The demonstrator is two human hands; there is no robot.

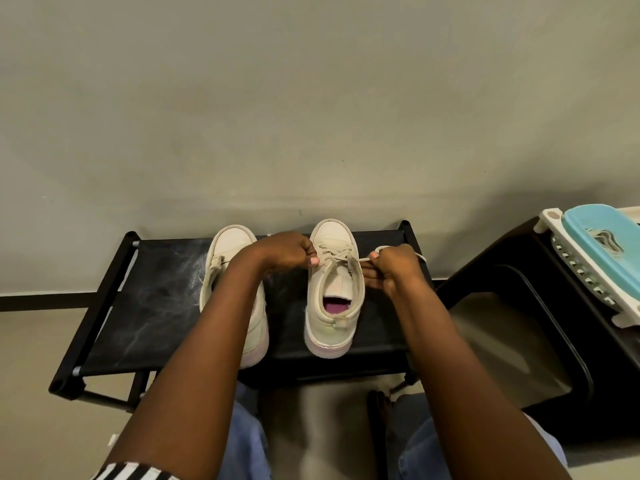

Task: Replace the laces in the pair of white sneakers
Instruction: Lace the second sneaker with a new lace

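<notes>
L hand (287,252) & R hand (391,268) each pinch the lace (349,260) across the laced sneaker (334,306); uneven pull could drag one end out of its eyelet or tip the shoe.

Two cream-white sneakers: the left sneaker (225,251) and the right sneaker (332,233), whose insole (334,304) is purple and whose lace (334,258) is cream. Both soles are tinted pale pink. The shoe rack (156,299) is black with grey dusty streaks. Blue jeans (422,445), a black-and-white striped sleeve (135,474), a turquoise lid (602,233).
</notes>
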